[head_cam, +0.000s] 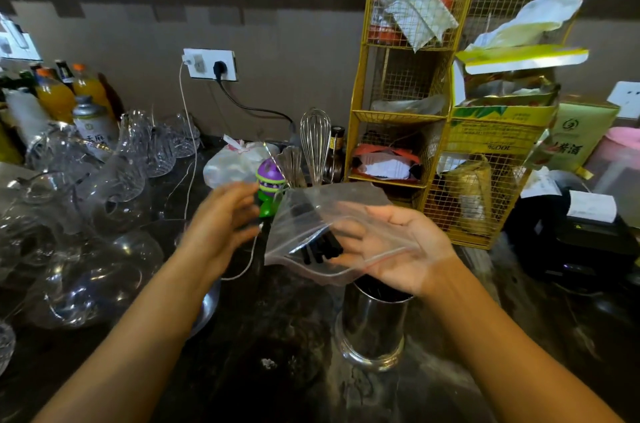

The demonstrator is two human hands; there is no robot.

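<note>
A clear plastic zip bag (311, 211) with several black straws (320, 247) inside lies across my right hand (412, 249). That hand is palm up with its fingers fairly straight under the plastic. My left hand (221, 221) is blurred, its fingers spread, and holds nothing just left of the bag. Directly below the bag and my right hand, a shiny steel cup (372, 329) stands upright on the dark counter (277, 336).
A purple and green toy (269, 190) stands behind my left hand. Behind it are a whisk (315, 142) and a white bag (235, 162). Glassware (86, 214) and bottles (55, 93) crowd the left. Yellow wire racks (401, 93) and a black printer (571, 235) stand at the right.
</note>
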